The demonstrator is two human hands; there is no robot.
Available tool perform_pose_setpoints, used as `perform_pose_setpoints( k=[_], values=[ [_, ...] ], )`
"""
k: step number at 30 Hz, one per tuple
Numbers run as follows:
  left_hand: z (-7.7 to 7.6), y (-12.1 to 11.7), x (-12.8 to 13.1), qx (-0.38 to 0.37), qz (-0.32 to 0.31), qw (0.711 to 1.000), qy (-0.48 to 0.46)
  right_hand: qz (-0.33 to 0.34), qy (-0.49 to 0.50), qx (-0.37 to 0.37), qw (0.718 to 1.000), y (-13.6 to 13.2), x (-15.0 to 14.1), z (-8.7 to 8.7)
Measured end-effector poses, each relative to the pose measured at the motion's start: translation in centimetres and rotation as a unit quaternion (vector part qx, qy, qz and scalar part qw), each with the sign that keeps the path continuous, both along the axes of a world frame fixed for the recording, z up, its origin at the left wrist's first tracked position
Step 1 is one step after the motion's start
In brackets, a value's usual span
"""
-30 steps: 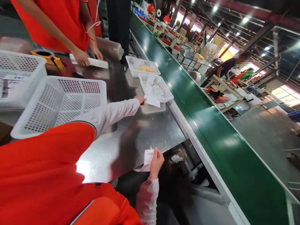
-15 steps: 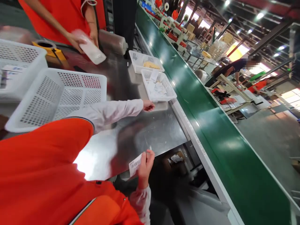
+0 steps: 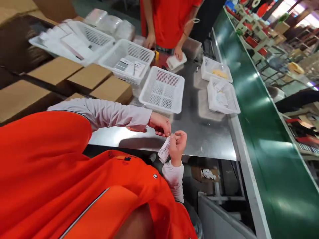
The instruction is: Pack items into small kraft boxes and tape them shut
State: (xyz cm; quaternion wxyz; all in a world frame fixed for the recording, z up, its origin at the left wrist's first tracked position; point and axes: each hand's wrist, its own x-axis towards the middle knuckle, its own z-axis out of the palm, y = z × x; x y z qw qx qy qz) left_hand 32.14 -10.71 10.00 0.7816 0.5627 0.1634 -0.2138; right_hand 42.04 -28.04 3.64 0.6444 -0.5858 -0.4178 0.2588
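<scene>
My right hand [image 3: 177, 146] is closed on a white barcode label [image 3: 164, 150], held between thumb and fingers over the front edge of the metal table. The label hangs at a tilt, its printed face showing. My left hand [image 3: 160, 125] is pinched at the label's upper end, its fingertips meeting those of my right hand. Whatever sits between the left fingertips is too small to make out. Beyond my hands stands a white perforated basket [image 3: 180, 94] with a bare bottom.
Two small white baskets [image 3: 210, 94] stand by the green conveyor [image 3: 254, 109]; one holds papers, the other something yellow. Cardboard boxes [image 3: 56, 70] and baskets with flat packs lie left. Across the metal table [image 3: 196, 132], a co-worker's hand [image 3: 178, 52] rests on a white pack [image 3: 171, 62].
My left hand has come back from beside the small paper basket to meet my right hand at the label. The view has swung left. The co-worker's white pack is now down on the table.
</scene>
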Motion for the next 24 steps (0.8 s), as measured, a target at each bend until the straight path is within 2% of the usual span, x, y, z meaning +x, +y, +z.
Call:
perform_pose_setpoints(
  k=[5, 8, 12, 16, 18, 20, 22, 24],
  values=[
    [0.6, -0.7, -14.0, -0.03, 0.083, 0.995, -0.037, 0.089, -0.027, 0.025, 0.995, 1.2, -10.8, 2.0],
    [0.8, -1.6, -22.3, -0.04, 0.144, 0.987, -0.064, 0.14, -0.047, 0.029, 0.989, 1.9, -17.2, 2.6],
    [1.5, -3.5, -31.2, -0.062, 0.215, 0.971, -0.084, 0.199, -0.073, 0.063, 0.975, 2.8, -24.4, 2.9],
    [2.2, -4.9, -37.4, -0.108, 0.313, 0.94, -0.081, 0.25, -0.149, 0.099, 0.952, 4.0, -29.0, 4.0],
    [1.9, -5.3, -39.7, -0.132, 0.366, 0.917, -0.086, 0.272, -0.236, 0.133, 0.924, 4.9, -30.2, 5.1],
    [1.2, -5.5, -41.7, -0.156, 0.408, 0.896, -0.086, 0.305, -0.316, 0.174, 0.881, 5.9, -31.2, 6.0],
    [0.1, -5.9, -43.3, -0.177, 0.438, 0.878, -0.08, 0.348, -0.355, 0.205, 0.843, 6.8, -32.0, 6.6],
    [-1.2, -6.2, -44.4, -0.196, 0.455, 0.865, -0.081, 0.383, -0.364, 0.216, 0.821, 7.3, -32.8, 6.6]
  ],
)
